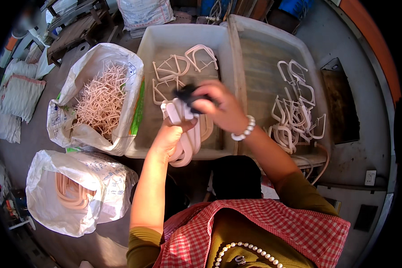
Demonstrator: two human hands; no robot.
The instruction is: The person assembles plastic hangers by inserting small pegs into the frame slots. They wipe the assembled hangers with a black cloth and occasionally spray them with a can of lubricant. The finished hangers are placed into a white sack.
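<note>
My left hand (166, 136) grips a bundle of pale pink, bent loop-shaped pieces (192, 142) over the near side of the left tub. At the bundle's upper end, my right hand (225, 105) has its fingers closed around a small black object (187, 94). Motion blurs that object, so its kind cannot be made out. Beyond my hands, several similar pale pink D-shaped frames (201, 56) with thin cross bars lie on the bottom of the left tub (187, 30).
Against it on the right stands another tub (272, 33), holding a jumbled pile of frames (295, 118). To the left are an open white sack (134, 67) of short pink sticks (102, 98) and a white bag (40, 192) of curved pink pieces (73, 192). A wall socket (370, 177) is at right.
</note>
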